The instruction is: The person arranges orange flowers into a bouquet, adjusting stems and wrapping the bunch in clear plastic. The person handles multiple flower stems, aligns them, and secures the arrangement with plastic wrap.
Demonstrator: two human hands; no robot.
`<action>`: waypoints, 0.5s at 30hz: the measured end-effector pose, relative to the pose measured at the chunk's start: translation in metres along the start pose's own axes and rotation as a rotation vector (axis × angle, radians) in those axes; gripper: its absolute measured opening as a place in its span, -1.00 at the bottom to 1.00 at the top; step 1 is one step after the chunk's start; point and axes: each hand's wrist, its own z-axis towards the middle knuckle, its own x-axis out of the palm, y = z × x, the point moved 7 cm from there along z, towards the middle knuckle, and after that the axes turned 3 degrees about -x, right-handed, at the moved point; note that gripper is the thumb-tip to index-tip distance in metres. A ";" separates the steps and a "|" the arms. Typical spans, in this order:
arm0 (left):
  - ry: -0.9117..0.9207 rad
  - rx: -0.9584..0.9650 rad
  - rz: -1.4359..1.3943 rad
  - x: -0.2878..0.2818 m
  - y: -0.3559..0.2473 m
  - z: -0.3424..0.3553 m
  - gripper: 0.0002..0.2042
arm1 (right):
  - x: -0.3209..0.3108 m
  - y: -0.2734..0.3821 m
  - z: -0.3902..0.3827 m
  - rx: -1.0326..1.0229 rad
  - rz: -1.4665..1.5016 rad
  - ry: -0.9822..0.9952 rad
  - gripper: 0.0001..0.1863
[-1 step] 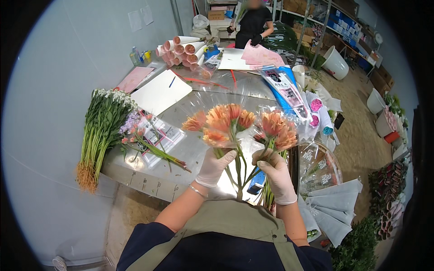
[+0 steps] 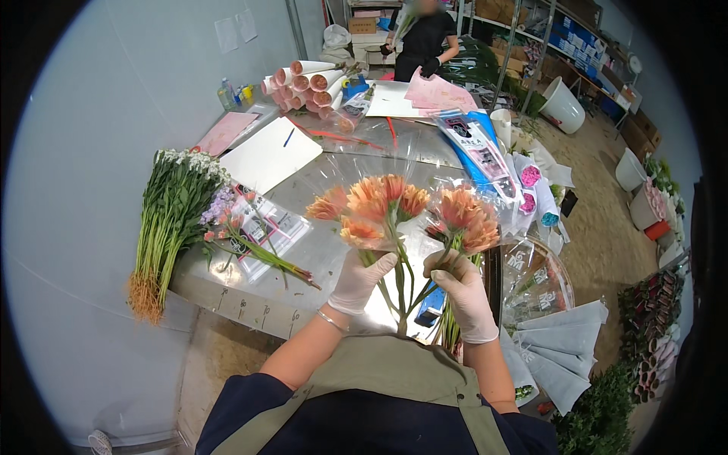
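In front of my chest I hold branching green stems topped with peach-orange, daisy-like flowers (image 2: 377, 201). My left hand (image 2: 359, 282), in a thin white glove, is closed on the left stems just under the blooms. My right hand (image 2: 464, 292), gloved the same way, pinches the stems of a second cluster of orange flowers (image 2: 466, 216) between thumb and fingers. The stems meet lower down near my apron. Clear plastic sleeves surround or lie behind the blooms; which, I cannot tell. More green stems (image 2: 449, 327) stand below my right hand, partly hidden by it.
On the metal table (image 2: 303, 299), a rooted bunch of white flowers (image 2: 163, 227) overhangs the left edge. Pink blossoms (image 2: 227, 220), white board (image 2: 271, 154), paper-wrapped rolls (image 2: 303, 85) and plastic sleeves (image 2: 481, 148) lie around. Wrapped bouquets (image 2: 557, 341) are at right. A co-worker (image 2: 425, 42) stands beyond.
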 end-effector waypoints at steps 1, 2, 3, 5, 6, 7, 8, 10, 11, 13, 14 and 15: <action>-0.004 -0.007 -0.020 0.002 -0.001 -0.001 -0.64 | -0.001 -0.003 0.000 0.001 -0.002 -0.006 -0.74; -0.007 -0.013 -0.041 0.004 -0.002 -0.001 -0.64 | -0.002 -0.004 0.000 0.003 -0.004 -0.011 -0.75; 0.008 -0.008 -0.027 0.004 -0.002 -0.001 -0.64 | 0.000 -0.002 0.000 -0.021 0.008 0.003 -0.76; 0.038 0.001 0.000 0.004 -0.002 0.000 -0.64 | 0.005 0.001 0.001 -0.069 0.032 0.033 -0.77; 0.032 0.009 0.015 0.004 -0.003 0.000 -0.63 | 0.007 0.001 0.001 -0.064 0.035 0.054 -0.79; 0.026 0.018 0.030 0.006 -0.005 0.000 -0.63 | 0.009 0.001 0.001 -0.058 0.038 0.075 -0.81; 0.020 0.027 0.045 0.008 -0.007 -0.001 -0.63 | 0.011 0.001 0.000 -0.053 0.041 0.096 -0.83; -0.003 0.032 0.044 0.009 -0.008 -0.001 -0.62 | 0.013 -0.002 -0.001 -0.040 0.055 0.096 -0.83; -0.015 0.034 0.044 0.009 -0.008 -0.001 -0.61 | 0.015 -0.004 0.000 -0.049 0.080 0.096 -0.83; -0.026 0.038 0.104 0.003 -0.003 0.000 -0.60 | 0.016 -0.007 -0.001 -0.063 0.107 0.121 -0.84; -0.031 0.040 0.133 0.000 -0.001 0.001 -0.60 | 0.017 -0.008 -0.001 -0.052 0.123 0.128 -0.85; -0.041 0.049 0.126 -0.003 0.001 0.001 -0.60 | 0.017 -0.009 -0.001 -0.040 0.139 0.137 -0.85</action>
